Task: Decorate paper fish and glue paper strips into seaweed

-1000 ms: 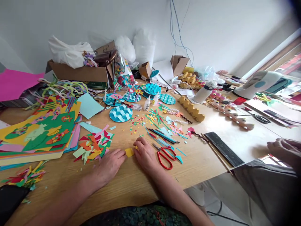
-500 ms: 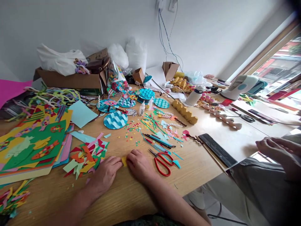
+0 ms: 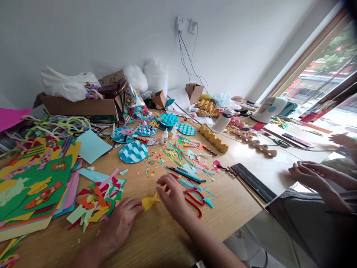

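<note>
1. Yellow fish-shaped cutout. Lies on the desk, nearer the person's edge than the wall-side edge, its forked tail angled toward the wall.

2. Left hand. Its fingertips cover the end of the cutout opposite the tail. From where I stand, I cannot tell whether this grip pinches the piece or merely presses it to the desk.

3. Right hand. The grip is partly open, fingers arched and loosely parted beside the tail; it appears to hold nothing. Contact with the tail cannot be made out.

4. Probable handling. The cutout looks like paper or thin card, so I would expect it to be very light, flexible and easily creased; lying so flat, it may be awkward to get a fingernail beneath.

5. Best hold. The broad body, taken at its rim between finger and thumb, seems safest. The narrow neck before the tail is likely the weakest part, apt to bend or tear.

6. Neighbours. Paper scraps lie left of the left hand; red-handled scissors lie beside the right.
</note>
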The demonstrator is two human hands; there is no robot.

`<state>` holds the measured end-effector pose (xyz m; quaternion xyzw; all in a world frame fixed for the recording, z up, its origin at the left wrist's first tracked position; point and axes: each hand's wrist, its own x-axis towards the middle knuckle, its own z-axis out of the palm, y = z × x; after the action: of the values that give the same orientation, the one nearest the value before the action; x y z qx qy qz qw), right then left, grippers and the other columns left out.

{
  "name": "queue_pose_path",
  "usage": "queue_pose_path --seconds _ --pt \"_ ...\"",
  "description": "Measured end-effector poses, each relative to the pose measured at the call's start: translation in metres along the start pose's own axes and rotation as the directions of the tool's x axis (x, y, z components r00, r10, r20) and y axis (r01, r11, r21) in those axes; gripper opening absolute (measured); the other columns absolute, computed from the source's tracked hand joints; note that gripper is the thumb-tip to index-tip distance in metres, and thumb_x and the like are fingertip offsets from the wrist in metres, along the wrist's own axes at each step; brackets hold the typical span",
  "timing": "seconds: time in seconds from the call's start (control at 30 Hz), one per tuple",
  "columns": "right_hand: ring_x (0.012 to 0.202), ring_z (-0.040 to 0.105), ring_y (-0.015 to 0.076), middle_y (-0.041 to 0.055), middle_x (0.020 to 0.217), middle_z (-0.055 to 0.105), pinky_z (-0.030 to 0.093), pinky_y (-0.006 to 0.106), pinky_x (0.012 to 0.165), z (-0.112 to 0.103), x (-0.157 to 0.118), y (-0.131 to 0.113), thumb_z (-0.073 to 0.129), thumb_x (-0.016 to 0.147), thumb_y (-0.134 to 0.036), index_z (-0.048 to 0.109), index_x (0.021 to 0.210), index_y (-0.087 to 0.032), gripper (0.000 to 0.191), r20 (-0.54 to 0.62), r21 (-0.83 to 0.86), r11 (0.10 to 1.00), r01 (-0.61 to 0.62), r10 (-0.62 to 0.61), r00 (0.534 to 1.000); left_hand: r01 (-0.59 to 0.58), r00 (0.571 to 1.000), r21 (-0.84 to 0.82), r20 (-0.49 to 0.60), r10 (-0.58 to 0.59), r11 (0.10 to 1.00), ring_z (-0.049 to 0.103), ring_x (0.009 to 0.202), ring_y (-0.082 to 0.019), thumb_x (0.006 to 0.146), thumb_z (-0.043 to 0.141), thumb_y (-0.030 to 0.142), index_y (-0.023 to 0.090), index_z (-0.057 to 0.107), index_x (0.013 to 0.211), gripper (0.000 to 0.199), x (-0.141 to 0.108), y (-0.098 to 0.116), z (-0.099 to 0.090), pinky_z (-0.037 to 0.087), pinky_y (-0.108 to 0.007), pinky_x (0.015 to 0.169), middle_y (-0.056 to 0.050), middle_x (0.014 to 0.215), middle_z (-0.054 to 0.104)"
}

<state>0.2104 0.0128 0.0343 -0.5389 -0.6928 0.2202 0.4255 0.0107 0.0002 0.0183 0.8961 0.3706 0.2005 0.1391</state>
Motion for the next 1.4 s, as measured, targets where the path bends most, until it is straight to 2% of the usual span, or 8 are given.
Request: queue_pose_path --seconds 0.1,0.23,0.47,0.7,0.97,1.07,1.2,1.4 --pt "0.077 0.054 0.0129 0.0033 0.087 0.056 0.044 0.023 0.061 -0.027 0.041 0.014 0.052 0.074 -0.021 0.054 0.090 -0.018 0.016 -0.099 0.033 0.993 -0.117 0.120 0.988 -0.019 1.000 -0.007 -0.015 0.019 1.000 0.057 0.089 -0.019 0.067 0.034 0.000 0.025 0.063 0.091 0.045 -0.001 -0.001 0.002 0.049 -0.032 0.077 -0.003 0.095 0.065" --pt "0.090 0.055 0.0166 0.0076 0.103 0.057 0.044 0.031 0.077 -0.043 0.111 0.049 0.060 0.068 -0.024 0.053 0.102 -0.016 0.035 -0.093 -0.079 0.964 -0.254 0.246 0.965 -0.030 0.999 -0.018 -0.037 0.030 0.999 0.057 0.088 -0.019 0.068 0.035 0.000 0.025 0.061 0.096 0.046 -0.004 -0.006 0.010 0.048 -0.031 0.076 -0.003 0.096 0.064" --pt "0.097 0.053 0.0239 0.0115 0.109 0.055 0.041 0.037 0.082 -0.015 0.184 0.104 0.067 0.058 -0.023 0.051 0.107 -0.015 0.052 -0.111 -0.167 0.908 -0.385 0.371 0.922 -0.089 0.994 0.023 -0.064 0.090 0.996 0.056 0.092 -0.017 0.062 0.039 -0.001 0.027 0.057 0.106 0.055 -0.009 -0.010 0.014 0.046 -0.025 0.080 0.000 0.101 0.063" --pt "0.079 0.055 0.0182 0.0022 0.082 0.059 0.043 0.031 0.070 0.003 0.204 0.115 0.064 0.058 -0.020 0.056 0.084 -0.017 0.027 -0.116 -0.136 0.922 -0.363 0.349 0.930 -0.200 0.965 0.064 -0.160 0.208 0.978 0.057 0.087 -0.015 0.062 0.041 0.001 0.027 0.055 0.108 0.055 -0.009 -0.016 0.017 0.046 -0.021 0.078 0.002 0.098 0.064" --pt "0.074 0.057 0.0148 0.0000 0.077 0.060 0.044 0.028 0.068 -0.013 0.181 0.072 0.063 0.063 -0.025 0.053 0.079 -0.017 0.020 -0.079 -0.040 0.968 -0.248 0.244 0.967 -0.190 0.971 0.123 -0.124 0.205 0.974 0.058 0.084 -0.015 0.061 0.041 0.000 0.025 0.059 0.099 0.049 -0.002 -0.008 0.004 0.046 -0.019 0.077 0.002 0.095 0.066" --pt "0.073 0.058 0.0143 0.0016 0.080 0.061 0.045 0.028 0.067 -0.016 0.151 0.044 0.063 0.063 -0.026 0.052 0.083 -0.016 0.025 0.044 0.262 0.956 -0.134 0.127 0.991 -0.133 0.987 0.057 -0.087 0.138 0.989 0.059 0.084 -0.016 0.064 0.043 0.002 0.025 0.061 0.096 0.043 -0.002 -0.006 0.003 0.048 -0.022 0.076 0.000 0.095 0.066" --pt "0.069 0.056 0.0129 0.0005 0.077 0.058 0.045 0.026 0.063 -0.008 0.106 0.008 0.062 0.068 -0.033 0.051 0.088 -0.017 0.028 0.132 0.465 0.876 -0.131 0.077 0.988 -0.061 0.995 -0.061 -0.085 0.055 0.996 0.060 0.087 -0.016 0.067 0.044 0.003 0.026 0.063 0.095 0.041 -0.005 -0.009 0.009 0.050 -0.023 0.078 0.000 0.095 0.066" --pt "0.061 0.044 0.0092 -0.0031 0.069 0.048 0.037 0.020 0.054 0.016 0.058 -0.015 0.057 0.073 -0.036 0.051 0.090 -0.018 0.025 0.136 0.362 0.922 -0.135 0.091 0.987 0.015 0.992 -0.148 -0.118 -0.033 0.989 0.061 0.086 -0.016 0.070 0.036 0.001 0.026 0.064 0.094 0.045 -0.009 -0.012 0.019 0.053 -0.024 0.075 -0.001 0.094 0.066"
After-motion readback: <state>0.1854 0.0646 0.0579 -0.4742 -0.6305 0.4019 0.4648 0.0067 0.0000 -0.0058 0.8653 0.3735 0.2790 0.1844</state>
